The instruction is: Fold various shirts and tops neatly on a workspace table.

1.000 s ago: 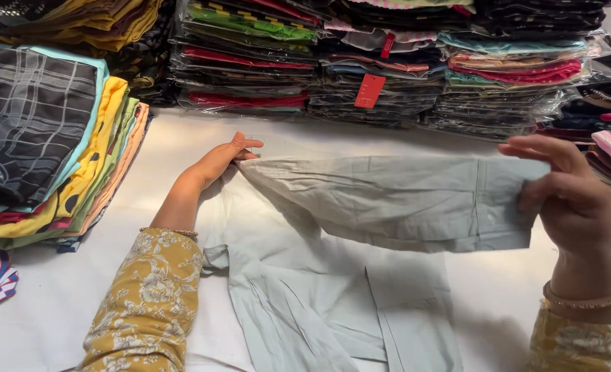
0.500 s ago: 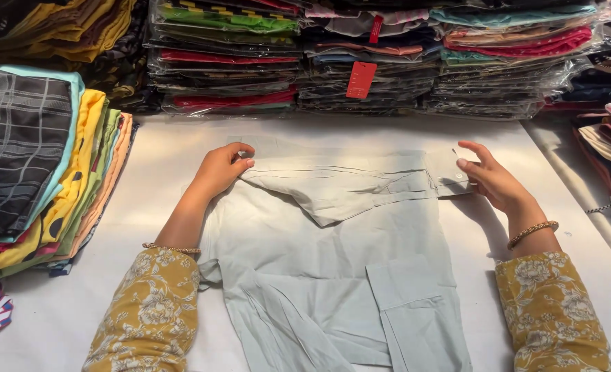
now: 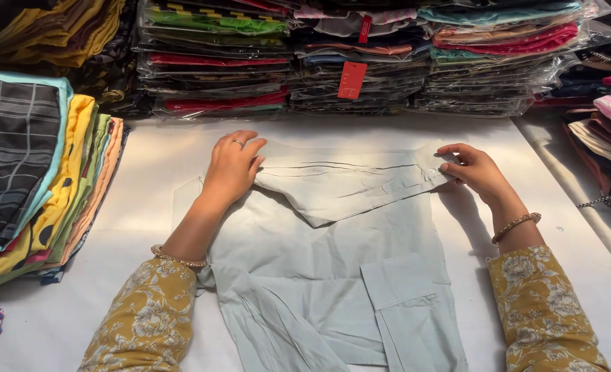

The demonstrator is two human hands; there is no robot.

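A pale grey shirt (image 3: 333, 275) is laid flat on the white table (image 3: 147, 172) – its folded sleeve pressed under the open left hand (image 3: 233, 169), the cuff pinched by the right hand (image 3: 474, 172) – smoothing seemingly next.

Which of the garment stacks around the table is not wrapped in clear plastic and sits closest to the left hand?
The loose folded stack at the table's left edge, topped by a dark checked piece; the back stacks are bagged.

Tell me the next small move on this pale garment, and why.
Probably smooth the folded sleeve flat. The left hand pins its left end and the right hand pinches the cuff, but the fold lies creased across the pale grey-green shirt.
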